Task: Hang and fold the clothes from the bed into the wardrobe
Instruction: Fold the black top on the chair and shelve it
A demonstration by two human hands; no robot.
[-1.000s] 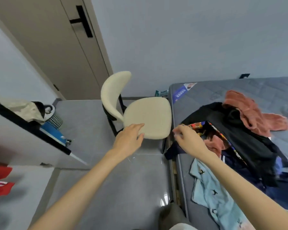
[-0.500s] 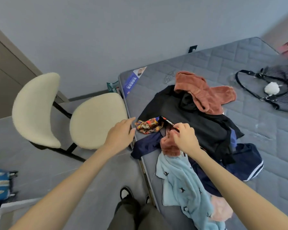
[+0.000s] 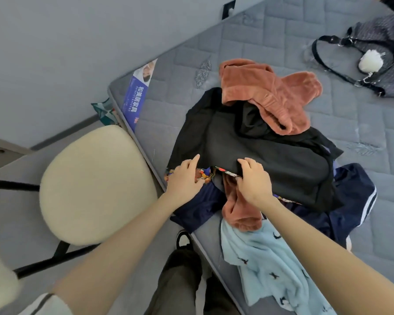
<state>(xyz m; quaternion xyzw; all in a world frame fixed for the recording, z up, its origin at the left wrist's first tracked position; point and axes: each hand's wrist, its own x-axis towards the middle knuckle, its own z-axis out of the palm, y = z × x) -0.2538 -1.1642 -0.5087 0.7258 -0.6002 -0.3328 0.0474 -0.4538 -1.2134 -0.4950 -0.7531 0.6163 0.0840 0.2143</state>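
A heap of clothes lies on the grey quilted mattress (image 3: 282, 53). A black garment (image 3: 259, 153) is on top, with a rust fleece piece (image 3: 266, 92) across its far side. Under it I see a colourful patterned cloth (image 3: 204, 173), a navy garment with white stripes (image 3: 350, 201), another rust piece (image 3: 239, 212) and a light blue top with small birds (image 3: 266, 264). My left hand (image 3: 184, 180) rests on the patterned cloth at the black garment's near edge. My right hand (image 3: 253, 180) grips that near edge, fingers curled over it.
A cream padded chair (image 3: 93, 183) on black legs stands against the bed's left side. A dark handbag (image 3: 378, 53) with a white pompom lies at the far right of the mattress. My legs and shoes are at the bed's edge below.
The view has swung down over the bed. My left hand moved from beside the chair onto the patterned cloth. My right hand shifted up to grip the black garment's edge.
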